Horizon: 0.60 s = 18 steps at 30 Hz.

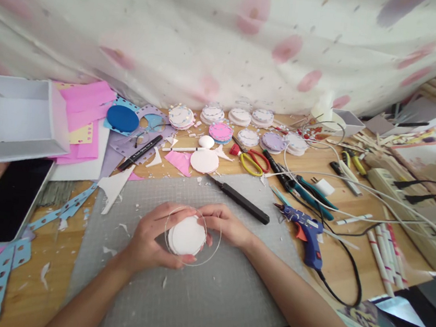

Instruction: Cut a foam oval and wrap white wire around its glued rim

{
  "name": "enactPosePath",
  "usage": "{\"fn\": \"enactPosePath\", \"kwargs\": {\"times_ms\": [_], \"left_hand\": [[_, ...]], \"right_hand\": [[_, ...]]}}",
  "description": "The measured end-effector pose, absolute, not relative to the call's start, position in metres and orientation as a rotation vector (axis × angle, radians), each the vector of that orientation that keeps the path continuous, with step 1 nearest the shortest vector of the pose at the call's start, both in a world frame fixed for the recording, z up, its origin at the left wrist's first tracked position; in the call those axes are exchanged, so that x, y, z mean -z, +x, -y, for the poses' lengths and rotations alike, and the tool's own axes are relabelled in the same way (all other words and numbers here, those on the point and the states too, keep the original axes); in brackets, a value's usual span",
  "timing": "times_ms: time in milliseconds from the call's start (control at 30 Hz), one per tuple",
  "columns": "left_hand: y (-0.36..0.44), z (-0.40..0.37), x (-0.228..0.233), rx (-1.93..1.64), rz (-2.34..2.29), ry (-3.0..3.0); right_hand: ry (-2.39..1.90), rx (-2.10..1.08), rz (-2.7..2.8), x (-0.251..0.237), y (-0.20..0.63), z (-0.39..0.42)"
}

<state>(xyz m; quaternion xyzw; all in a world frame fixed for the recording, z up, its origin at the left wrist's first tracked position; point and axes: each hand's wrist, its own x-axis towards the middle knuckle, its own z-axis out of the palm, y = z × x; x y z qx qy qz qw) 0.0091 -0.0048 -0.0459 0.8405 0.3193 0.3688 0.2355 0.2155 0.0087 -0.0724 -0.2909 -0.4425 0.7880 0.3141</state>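
Over the grey cutting mat, my left hand curls round a stack of white round discs, thumb at the near edge and fingers at the far edge. At the right of the same stack, the fingers of my right hand close on its rim. A thin pale circle outlines the stack and part of both hands; what it is I cannot tell. Just beyond my hands lie a black craft knife and a white round disc. White foam-like scraps are scattered on the mat.
Several finished-looking layered discs line the back. Scissors, pliers and a blue glue gun with its cable lie right, near a power strip. On the left are a white box, a phone and coloured paper.
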Motion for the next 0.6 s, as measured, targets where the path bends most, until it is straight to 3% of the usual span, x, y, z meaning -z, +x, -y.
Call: {"fn": "enactPosePath", "kwargs": {"times_ms": [600], "left_hand": [[0.007,0.003,0.051,-0.946,-0.751,1.6]], "right_hand": [[-0.588,-2.166,1.1,0.067,0.208,-0.002]]}}
